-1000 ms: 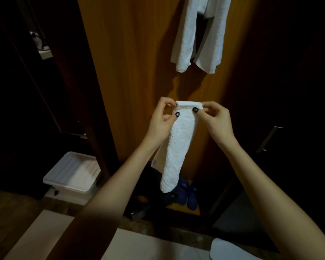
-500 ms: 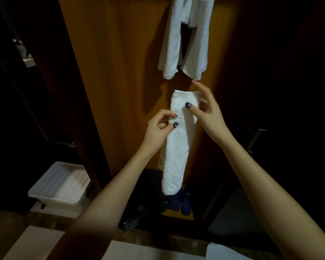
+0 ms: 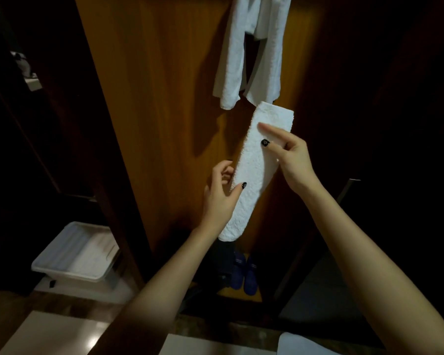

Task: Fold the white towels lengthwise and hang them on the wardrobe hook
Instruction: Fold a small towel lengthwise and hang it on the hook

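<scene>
No legible text anywhere; only faint, unreadable marks on the blue slippers [image 3: 244, 274].

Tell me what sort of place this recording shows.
Most likely a bedroom or hotel-room closet area, dimly lit. A tall wooden wardrobe panel has white towels hanging against it, blue slippers sit low beside it, and a white plastic bin stands to the left.

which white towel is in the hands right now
The narrow folded towel held by the left hand and right hand; the other towel hangs above, untouched.
</scene>
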Tool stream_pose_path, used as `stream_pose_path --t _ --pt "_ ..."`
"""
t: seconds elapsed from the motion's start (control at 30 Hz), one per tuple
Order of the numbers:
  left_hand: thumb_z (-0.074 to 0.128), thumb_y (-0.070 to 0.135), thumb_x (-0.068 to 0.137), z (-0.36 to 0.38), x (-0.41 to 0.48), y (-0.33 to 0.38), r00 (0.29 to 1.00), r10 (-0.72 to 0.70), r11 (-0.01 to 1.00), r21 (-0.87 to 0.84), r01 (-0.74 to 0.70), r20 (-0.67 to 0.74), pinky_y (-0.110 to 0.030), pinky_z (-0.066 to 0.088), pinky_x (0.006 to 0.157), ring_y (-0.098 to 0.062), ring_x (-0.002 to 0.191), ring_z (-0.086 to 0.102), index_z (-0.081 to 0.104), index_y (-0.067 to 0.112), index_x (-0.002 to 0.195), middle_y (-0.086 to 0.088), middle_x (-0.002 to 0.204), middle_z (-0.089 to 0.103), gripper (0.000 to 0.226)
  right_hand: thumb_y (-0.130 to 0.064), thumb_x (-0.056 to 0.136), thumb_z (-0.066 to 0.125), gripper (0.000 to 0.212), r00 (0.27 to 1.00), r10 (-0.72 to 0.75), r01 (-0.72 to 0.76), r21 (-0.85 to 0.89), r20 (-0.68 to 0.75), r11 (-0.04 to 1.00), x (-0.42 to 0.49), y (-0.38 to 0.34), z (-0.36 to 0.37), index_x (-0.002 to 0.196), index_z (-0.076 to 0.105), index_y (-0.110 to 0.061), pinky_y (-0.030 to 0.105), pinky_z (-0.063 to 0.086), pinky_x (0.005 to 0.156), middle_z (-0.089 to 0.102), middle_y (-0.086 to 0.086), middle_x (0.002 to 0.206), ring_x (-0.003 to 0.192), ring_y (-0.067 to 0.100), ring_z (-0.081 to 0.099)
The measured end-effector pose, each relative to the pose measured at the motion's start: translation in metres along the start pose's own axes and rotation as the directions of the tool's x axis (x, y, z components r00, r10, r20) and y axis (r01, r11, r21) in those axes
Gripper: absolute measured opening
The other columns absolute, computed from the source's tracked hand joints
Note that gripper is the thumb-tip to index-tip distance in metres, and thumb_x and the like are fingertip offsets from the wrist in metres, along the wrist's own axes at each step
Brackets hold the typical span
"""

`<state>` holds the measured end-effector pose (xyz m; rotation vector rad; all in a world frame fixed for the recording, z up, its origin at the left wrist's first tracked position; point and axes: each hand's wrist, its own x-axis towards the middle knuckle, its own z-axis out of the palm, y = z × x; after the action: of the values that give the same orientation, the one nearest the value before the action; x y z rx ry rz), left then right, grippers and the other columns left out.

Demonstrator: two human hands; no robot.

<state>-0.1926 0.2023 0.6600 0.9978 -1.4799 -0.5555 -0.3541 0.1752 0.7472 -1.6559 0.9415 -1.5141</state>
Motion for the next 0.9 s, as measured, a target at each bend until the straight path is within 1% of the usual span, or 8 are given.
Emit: stream_pose_path --t 0.13,0.23,0.33,0.5,0.63,0.7,0.8,0.9 --pt "0.072 0.014 0.083 0.008 -0.001 0.002 0.999 -0.035 0.998 -0.041 0.037 0.033 -0.023 0.041 0.095 0.014 0.108 0.046 0.034 0.058 0.117 0.034 0.117 0.044 0.067 -0.005 0.087 0.062 0.038 1.000 0.017 -0.017 0.024 0.021 1.000 0.007 -0.002 -0.004 0.110 0.071 -0.035 0.033 0.047 0.104 0.068 -0.015 0.121 0.123 0.009 0.056" --pt "0.072 0.008 0.082 0.010 0.003 0.003 0.996 -0.077 0.981 -0.173 0.084 0.044 -0.006 0.038 0.086 0.011 0.101 0.051 0.036 0.050 0.120 0.020 0.109 0.053 0.067 -0.002 0.088 0.062 0.036 0.997 0.066 -0.067 0.047 0.027 0.997 0.012 -0.003 -0.011 0.110 0.071 -0.029 0.035 0.048 0.103 0.069 -0.015 0.118 0.121 0.010 0.058" --pt "0.069 0.007 0.084 0.008 0.004 0.003 0.996 -0.022 0.979 -0.200 0.040 0.090 -0.008 0.040 0.080 0.001 0.086 0.058 0.037 0.054 0.123 0.010 0.089 0.061 0.069 0.001 0.087 0.061 0.039 0.992 0.126 -0.127 0.097 0.011 0.987 0.018 -0.005 -0.019 0.106 0.073 -0.031 0.031 0.052 0.096 0.069 -0.016 0.117 0.119 0.012 0.060" --pt "0.068 0.005 0.085 0.010 0.001 0.006 0.989 -0.008 0.962 -0.268 0.047 0.146 -0.021 0.050 0.078 0.000 0.086 0.062 0.038 0.064 0.119 0.019 0.092 0.065 0.074 0.001 0.086 0.061 0.041 0.982 0.187 -0.183 0.137 -0.017 0.974 0.023 -0.001 -0.023 0.108 0.074 -0.032 0.032 0.056 0.089 0.065 -0.009 0.122 0.114 0.020 0.063" --pt "0.073 0.010 0.083 0.006 -0.003 0.001 0.979 -0.135 0.918 -0.353 0.183 0.155 -0.030 0.049 0.073 -0.018 0.074 0.059 0.046 0.047 0.118 -0.016 0.077 0.061 0.058 0.001 0.084 0.059 0.045 0.975 0.221 -0.209 0.210 -0.036 0.955 0.030 -0.003 -0.025 0.107 0.075 -0.034 0.029 0.056 0.079 0.061 -0.002 0.125 0.102 0.015 0.069" --pt "0.075 0.012 0.081 0.003 -0.003 0.002 0.967 -0.172 0.923 -0.313 0.226 0.191 -0.037 0.054 0.079 -0.019 0.084 0.067 0.056 0.035 0.103 -0.010 0.087 0.069 0.037 0.001 0.084 0.057 0.047 0.972 0.234 -0.220 0.233 -0.036 0.947 0.035 -0.004 -0.029 0.107 0.074 -0.036 0.031 0.056 0.078 0.059 0.003 0.127 0.100 0.017 0.069" --pt "0.076 0.014 0.080 0.003 -0.002 0.009 0.968 -0.135 0.944 -0.269 0.191 0.214 -0.028 0.052 0.082 -0.004 0.099 0.065 0.058 0.034 0.094 0.011 0.091 0.072 0.030 -0.001 0.082 0.056 0.048 0.969 0.247 -0.238 0.272 0.002 0.933 0.039 -0.006 -0.035 0.108 0.074 -0.036 0.032 0.056 0.079 0.064 0.005 0.121 0.099 0.019 0.070" --pt "0.074 0.016 0.083 0.004 0.000 0.018 0.979 -0.051 0.971 -0.220 0.095 0.196 -0.009 0.030 0.102 0.019 0.112 0.047 0.045 0.048 0.118 -0.008 0.097 0.071 0.055 -0.006 0.076 0.058 0.046 0.962 0.271 -0.263 0.361 0.029 0.895 0.040 -0.008 -0.039 0.107 0.074 -0.036 0.032 0.056 0.079 0.066 0.007 0.117 0.092 0.018 0.070"
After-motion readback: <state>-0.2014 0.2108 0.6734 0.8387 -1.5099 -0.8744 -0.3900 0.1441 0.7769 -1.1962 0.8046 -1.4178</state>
